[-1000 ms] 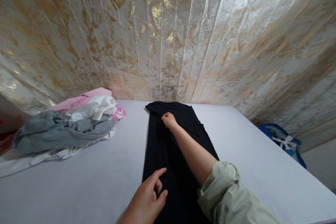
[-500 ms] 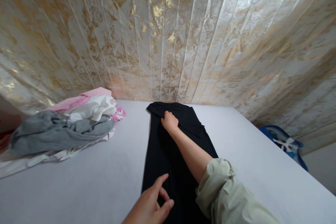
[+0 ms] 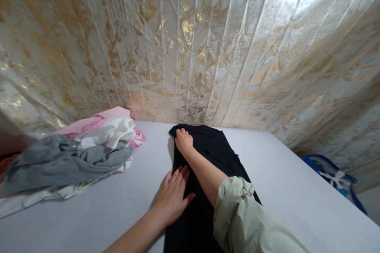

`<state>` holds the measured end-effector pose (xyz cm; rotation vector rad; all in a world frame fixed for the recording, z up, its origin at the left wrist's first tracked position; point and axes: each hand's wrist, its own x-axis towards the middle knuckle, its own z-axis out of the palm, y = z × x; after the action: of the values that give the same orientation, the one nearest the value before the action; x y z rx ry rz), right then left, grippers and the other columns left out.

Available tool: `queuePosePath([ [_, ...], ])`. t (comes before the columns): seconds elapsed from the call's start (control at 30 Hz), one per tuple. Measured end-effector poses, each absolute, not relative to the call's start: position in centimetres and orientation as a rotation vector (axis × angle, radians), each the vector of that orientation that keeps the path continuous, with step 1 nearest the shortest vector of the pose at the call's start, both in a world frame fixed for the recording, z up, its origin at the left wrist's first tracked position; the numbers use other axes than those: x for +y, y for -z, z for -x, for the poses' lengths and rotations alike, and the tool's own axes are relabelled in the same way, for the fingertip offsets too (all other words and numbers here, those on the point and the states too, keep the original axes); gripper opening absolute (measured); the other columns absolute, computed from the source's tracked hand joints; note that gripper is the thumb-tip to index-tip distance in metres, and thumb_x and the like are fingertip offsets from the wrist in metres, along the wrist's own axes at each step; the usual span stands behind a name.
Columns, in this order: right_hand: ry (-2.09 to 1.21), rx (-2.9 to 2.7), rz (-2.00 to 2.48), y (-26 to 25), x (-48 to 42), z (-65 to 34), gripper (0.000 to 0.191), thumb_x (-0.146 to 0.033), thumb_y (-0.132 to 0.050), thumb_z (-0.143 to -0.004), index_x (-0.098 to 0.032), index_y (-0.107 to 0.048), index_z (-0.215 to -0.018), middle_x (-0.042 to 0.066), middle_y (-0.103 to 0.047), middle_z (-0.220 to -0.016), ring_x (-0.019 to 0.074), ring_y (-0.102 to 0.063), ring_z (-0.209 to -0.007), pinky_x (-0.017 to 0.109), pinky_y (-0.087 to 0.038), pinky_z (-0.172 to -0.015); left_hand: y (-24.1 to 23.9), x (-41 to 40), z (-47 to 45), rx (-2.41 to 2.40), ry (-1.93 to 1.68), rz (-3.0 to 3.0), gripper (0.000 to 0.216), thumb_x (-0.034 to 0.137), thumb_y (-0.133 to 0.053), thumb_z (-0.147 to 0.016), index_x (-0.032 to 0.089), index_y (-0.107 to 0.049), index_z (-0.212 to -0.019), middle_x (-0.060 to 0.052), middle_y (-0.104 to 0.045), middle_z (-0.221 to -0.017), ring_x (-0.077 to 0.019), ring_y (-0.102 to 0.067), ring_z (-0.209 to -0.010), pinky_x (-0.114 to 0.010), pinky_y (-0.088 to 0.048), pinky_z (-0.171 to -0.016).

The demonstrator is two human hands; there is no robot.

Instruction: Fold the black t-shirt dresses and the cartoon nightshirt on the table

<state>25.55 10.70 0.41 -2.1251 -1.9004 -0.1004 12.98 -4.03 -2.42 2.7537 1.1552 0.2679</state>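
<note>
A long black garment [image 3: 213, 154] lies stretched out on the white table [image 3: 282, 174], running from the wall toward me. My left hand [image 3: 172, 195] lies flat and open on the garment's left edge, fingers together and pointing away from me. My right hand [image 3: 184, 141] reaches to the garment's far left corner near the wall, fingers curled down onto the cloth; whether it pinches the fabric I cannot tell. My right forearm, in a rolled pale green sleeve [image 3: 240, 213], lies across the garment.
A heap of clothes [image 3: 74, 154], grey, white and pink, sits on the table's left side. A gold and white patterned wall [image 3: 190, 47] stands right behind the table. A blue bag [image 3: 335, 176] is on the floor off the table's right edge.
My left hand has moved forward along the garment's left edge and flattened from a loose pinch. My right hand has slid left toward the far corner.
</note>
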Motion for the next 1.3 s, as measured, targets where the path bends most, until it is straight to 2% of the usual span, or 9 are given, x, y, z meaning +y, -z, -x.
queuePosePath([
  [0.2,0.034,-1.819,2.133,0.1,12.7,-25.9,0.019,-0.026,-0.044,-0.097,-0.022,-0.061,-0.107,0.01,-0.06,-0.116,0.023,-0.057,-0.107,0.032,-0.047,-0.082,3.3,-4.1,-12.8,1.139,-0.223,-2.778,0.068,0.051,-0.042,-0.093,0.011,-0.036,-0.148,-0.012,-0.029,-0.156,-0.0295,-0.027,-0.144,-0.055,-0.025,-0.117],
  [0.37,-0.16,-1.551,2.287,-0.3,14.1,-29.0,0.033,-0.037,-0.032,-0.101,-0.023,-0.062,-0.108,0.01,-0.066,-0.11,0.0215,-0.065,-0.097,0.029,-0.049,-0.071,3.5,-3.9,-12.9,1.135,-0.252,-2.794,0.065,0.048,-0.043,-0.093,0.014,-0.036,-0.148,-0.009,-0.027,-0.157,-0.0274,-0.026,-0.145,-0.054,-0.025,-0.117],
  [0.47,-0.268,-1.435,2.363,-0.3,14.6,-31.0,0.029,-0.036,-0.039,-0.098,-0.02,-0.062,-0.107,0.011,-0.069,-0.105,0.0238,-0.067,-0.096,0.03,-0.05,-0.071,3.6,-4.0,-12.9,1.141,-0.271,-2.792,0.065,0.049,-0.041,-0.094,0.016,-0.034,-0.149,-0.008,-0.026,-0.157,-0.0271,-0.027,-0.145,-0.054,-0.026,-0.117],
  [0.57,-0.29,-1.413,2.354,-0.3,15.0,-31.7,0.029,-0.038,-0.048,-0.094,-0.019,-0.057,-0.115,0.013,-0.067,-0.112,0.0251,-0.065,-0.103,0.033,-0.05,-0.077,3.5,-4.1,-12.9,1.152,-0.263,-2.788,0.064,0.05,-0.04,-0.094,0.016,-0.034,-0.149,-0.008,-0.027,-0.156,-0.0272,-0.029,-0.144,-0.053,-0.027,-0.117],
  [0.7,-0.247,-1.477,2.283,-0.1,15.2,-30.9,0.033,-0.028,-0.053,-0.09,-0.023,-0.049,-0.123,0.009,-0.066,-0.115,0.0222,-0.064,-0.104,0.03,-0.049,-0.078,3.4,-4.1,-12.8,1.151,-0.251,-2.786,0.064,0.048,-0.042,-0.093,0.016,-0.037,-0.147,-0.008,-0.029,-0.156,-0.0276,-0.029,-0.144,-0.054,-0.027,-0.117],
  [0.83,-0.137,-1.504,2.268,0.2,14.6,-30.3,0.029,-0.016,-0.041,-0.093,-0.025,-0.048,-0.12,0.008,-0.064,-0.113,0.0203,-0.065,-0.096,0.031,-0.048,-0.076,3.4,-4.1,-12.8,1.134,-0.28,-2.786,0.063,0.047,-0.043,-0.093,0.015,-0.035,-0.148,-0.009,-0.027,-0.156,-0.0276,-0.029,-0.144,-0.054,-0.028,-0.116],
  [0.93,-0.045,-1.519,2.276,0.2,14.3,-30.4,0.028,-0.017,-0.038,-0.094,-0.022,-0.05,-0.119,0.011,-0.06,-0.114,0.0219,-0.063,-0.094,0.033,-0.048,-0.074,3.3,-4.1,-12.8,1.133,-0.293,-2.785,0.063,0.047,-0.042,-0.093,0.016,-0.035,-0.148,-0.009,-0.027,-0.156,-0.0277,-0.03,-0.144,-0.054,-0.028,-0.116],
  [1.07,0.086,-1.619,2.217,-0.2,14.9,-30.7,0.028,-0.02,-0.038,-0.096,-0.023,-0.053,-0.12,0.012,-0.054,-0.123,0.0229,-0.055,-0.109,0.033,-0.046,-0.083,3.2,-4.1,-12.9,1.141,-0.277,-2.784,0.063,0.047,-0.043,-0.093,0.015,-0.036,-0.147,-0.009,-0.028,-0.156,-0.0274,-0.03,-0.144,-0.054,-0.028,-0.116],
  [1.3,0.106,-1.868,2.112,-1.0,17.9,-30.9,0.029,-0.022,-0.047,-0.094,-0.028,-0.063,-0.117,0.007,-0.06,-0.118,0.0218,-0.053,-0.109,0.03,-0.044,-0.087,3.3,-4.2,-12.8,1.124,-0.285,-2.797,0.064,0.05,-0.041,-0.094,0.013,-0.038,-0.147,-0.011,-0.028,-0.156,-0.0288,-0.029,-0.144,-0.055,-0.029,-0.116],
])
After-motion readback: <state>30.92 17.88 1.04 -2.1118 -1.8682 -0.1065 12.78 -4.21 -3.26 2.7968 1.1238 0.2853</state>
